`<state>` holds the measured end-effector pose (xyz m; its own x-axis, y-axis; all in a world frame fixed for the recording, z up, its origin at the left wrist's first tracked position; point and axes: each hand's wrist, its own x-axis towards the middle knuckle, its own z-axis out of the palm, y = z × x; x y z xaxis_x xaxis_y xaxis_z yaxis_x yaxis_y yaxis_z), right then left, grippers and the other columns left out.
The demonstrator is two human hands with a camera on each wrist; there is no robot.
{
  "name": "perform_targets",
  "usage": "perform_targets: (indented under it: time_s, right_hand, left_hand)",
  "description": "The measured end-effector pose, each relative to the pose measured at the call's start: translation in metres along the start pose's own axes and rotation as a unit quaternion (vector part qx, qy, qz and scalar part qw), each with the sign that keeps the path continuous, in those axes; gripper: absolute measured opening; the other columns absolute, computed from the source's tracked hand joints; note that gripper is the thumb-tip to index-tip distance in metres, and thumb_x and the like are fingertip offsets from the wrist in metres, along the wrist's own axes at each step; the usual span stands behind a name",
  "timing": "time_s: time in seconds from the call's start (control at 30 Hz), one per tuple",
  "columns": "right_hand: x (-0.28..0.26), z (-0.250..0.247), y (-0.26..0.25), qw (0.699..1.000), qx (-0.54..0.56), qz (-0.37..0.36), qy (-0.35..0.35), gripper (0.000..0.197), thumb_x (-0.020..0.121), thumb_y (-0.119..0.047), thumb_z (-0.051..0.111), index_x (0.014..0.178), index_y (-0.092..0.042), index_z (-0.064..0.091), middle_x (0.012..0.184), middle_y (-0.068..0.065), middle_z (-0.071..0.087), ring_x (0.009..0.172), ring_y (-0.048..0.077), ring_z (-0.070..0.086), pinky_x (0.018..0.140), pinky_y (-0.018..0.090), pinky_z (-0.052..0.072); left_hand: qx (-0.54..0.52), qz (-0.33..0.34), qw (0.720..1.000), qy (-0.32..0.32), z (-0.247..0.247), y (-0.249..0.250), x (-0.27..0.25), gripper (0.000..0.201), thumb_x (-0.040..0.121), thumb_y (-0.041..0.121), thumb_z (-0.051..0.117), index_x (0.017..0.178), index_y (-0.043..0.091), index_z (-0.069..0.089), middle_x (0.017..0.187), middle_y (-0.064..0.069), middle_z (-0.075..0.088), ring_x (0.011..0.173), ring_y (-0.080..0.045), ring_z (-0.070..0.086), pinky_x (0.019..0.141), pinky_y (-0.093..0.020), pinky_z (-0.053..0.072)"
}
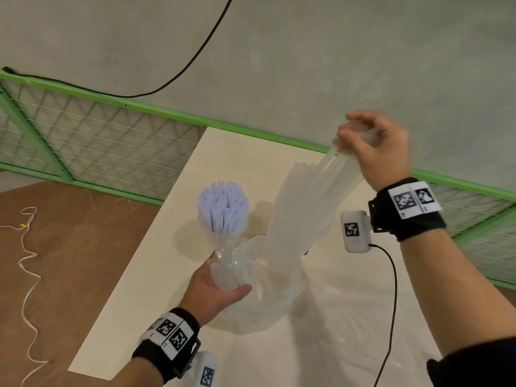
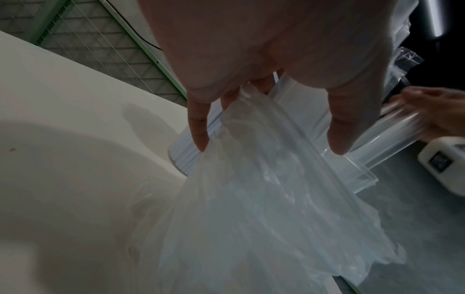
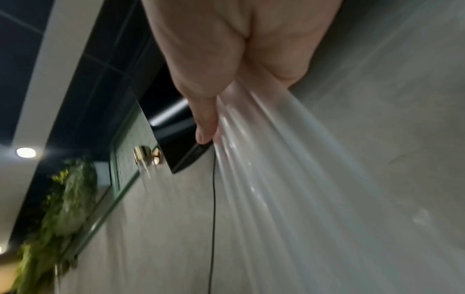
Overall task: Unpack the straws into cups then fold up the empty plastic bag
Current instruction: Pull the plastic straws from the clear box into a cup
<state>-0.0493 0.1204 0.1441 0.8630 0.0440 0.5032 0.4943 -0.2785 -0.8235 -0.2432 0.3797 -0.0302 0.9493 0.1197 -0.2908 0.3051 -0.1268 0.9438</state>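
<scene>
My left hand point(image 1: 223, 277) grips the bunched neck of the clear plastic bag point(image 1: 268, 291), which sags onto the white table point(image 1: 156, 275). In the left wrist view the bag point(image 2: 264, 218) hangs from my left hand point(image 2: 264, 129). Behind that hand stands a clear cup point(image 1: 223, 230) packed with pale blue-white straws point(image 1: 223, 205). My right hand point(image 1: 351, 135) is raised high at the right and grips the top of a thick bundle of clear straws point(image 1: 312, 196). The bundle slants down toward the bag, and its lower end is hidden. The right wrist view shows the bundle point(image 3: 289, 179), blurred, in my right hand point(image 3: 226, 99).
A green wire fence point(image 1: 97, 135) runs along the table's far side below a grey wall. More crumpled clear plastic point(image 1: 349, 317) lies on the table at the right. Brown floor with a white cord point(image 1: 28, 275) lies left of the table's edge. A black cable point(image 1: 391, 303) hangs from my right wrist.
</scene>
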Motion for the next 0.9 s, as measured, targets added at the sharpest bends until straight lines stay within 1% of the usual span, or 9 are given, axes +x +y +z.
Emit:
perform_targets:
  time_s: [0.07,0.17,0.3,0.37,0.47,0.53,0.63,0.77,0.9]
  right_hand:
    - [-0.004,0.008,0.016,0.998,-0.045,0.012,-0.043,0.021,0.086,-0.012,0.073,0.106,-0.016,0.067,0.095,0.006,0.072,0.08,0.022,0.073,0.08,0.037,0.059]
    - [-0.016,0.017,0.035,0.968,-0.23,-0.055,-0.087,0.021,0.087,-0.024,0.073,0.106,-0.016,0.07,0.101,-0.006,0.071,0.092,0.007,0.066,0.092,0.015,0.046]
    - [-0.039,0.026,0.061,0.921,-0.338,-0.072,-0.181,0.027,0.092,-0.033,0.066,0.117,-0.023,0.068,0.123,-0.002,0.067,0.12,0.021,0.057,0.105,0.04,0.042]
    - [-0.052,0.029,0.072,0.9,-0.354,-0.062,-0.245,0.034,0.099,-0.04,0.052,0.129,-0.027,0.061,0.136,-0.006,0.059,0.136,0.019,0.043,0.112,0.041,0.032]
    - [-0.061,0.027,0.076,0.882,-0.366,-0.063,-0.292,0.053,0.1,-0.054,0.025,0.142,-0.032,0.046,0.149,-0.013,0.043,0.147,0.016,0.023,0.117,0.043,0.02]
    - [-0.06,0.024,0.07,0.866,-0.386,-0.06,-0.313,0.065,0.094,-0.065,0.02,0.148,-0.034,0.036,0.155,-0.015,0.033,0.15,0.014,0.011,0.118,0.047,0.013]
    - [-0.062,0.027,0.06,0.843,-0.427,-0.065,-0.322,0.08,0.083,-0.08,0.025,0.151,-0.039,0.023,0.16,-0.02,0.015,0.151,0.014,-0.004,0.117,0.052,0.004]
    - [-0.064,0.047,0.055,0.831,-0.466,-0.07,-0.294,0.076,0.078,-0.084,0.037,0.145,-0.049,0.026,0.159,-0.024,0.016,0.15,0.017,0.002,0.11,0.058,0.008]
    - [-0.063,0.063,0.064,0.845,-0.474,-0.095,-0.23,0.043,0.089,-0.066,0.041,0.123,-0.045,0.056,0.139,-0.021,0.052,0.139,0.019,0.038,0.098,0.055,0.024]
  left_hand:
    - [0.012,0.002,1.0,0.001,0.0,0.002,-0.001,0.062,0.051,0.031,0.093,0.105,0.033,0.062,0.095,0.01,0.073,0.091,0.0,0.067,0.08,-0.017,0.051]
    - [0.021,0.01,1.0,0.006,0.0,0.006,-0.002,0.053,0.061,0.014,0.092,0.099,0.035,0.061,0.09,0.014,0.071,0.086,0.008,0.065,0.071,-0.008,0.049]
    - [0.021,0.01,1.0,0.008,0.0,0.006,-0.002,0.053,0.062,0.015,0.092,0.099,0.036,0.061,0.089,0.019,0.072,0.087,0.006,0.066,0.076,-0.015,0.048]
    - [0.024,0.011,1.0,0.005,0.0,0.006,-0.002,0.053,0.063,0.015,0.091,0.1,0.036,0.06,0.091,0.027,0.07,0.087,0.007,0.065,0.078,-0.016,0.048]
    - [0.026,0.01,1.0,0.005,0.0,0.006,-0.002,0.053,0.063,0.016,0.092,0.1,0.037,0.06,0.093,0.028,0.069,0.087,0.007,0.065,0.078,-0.017,0.049]
    - [0.028,0.006,1.0,0.011,0.0,0.007,-0.002,0.053,0.062,0.016,0.092,0.099,0.037,0.06,0.089,0.019,0.072,0.086,0.009,0.064,0.076,-0.015,0.048]
    - [0.036,0.002,0.999,0.011,0.0,0.009,-0.002,0.053,0.061,0.019,0.092,0.099,0.036,0.059,0.093,0.012,0.071,0.086,0.01,0.064,0.076,-0.014,0.048]
    - [0.032,0.003,0.999,0.004,0.001,0.011,-0.003,0.052,0.063,0.014,0.091,0.098,0.035,0.059,0.093,0.012,0.07,0.084,0.011,0.064,0.069,-0.01,0.049]
    - [0.022,0.004,1.0,0.005,0.001,0.009,-0.003,0.054,0.063,0.013,0.091,0.1,0.035,0.059,0.095,0.013,0.069,0.085,0.013,0.063,0.069,-0.006,0.047]
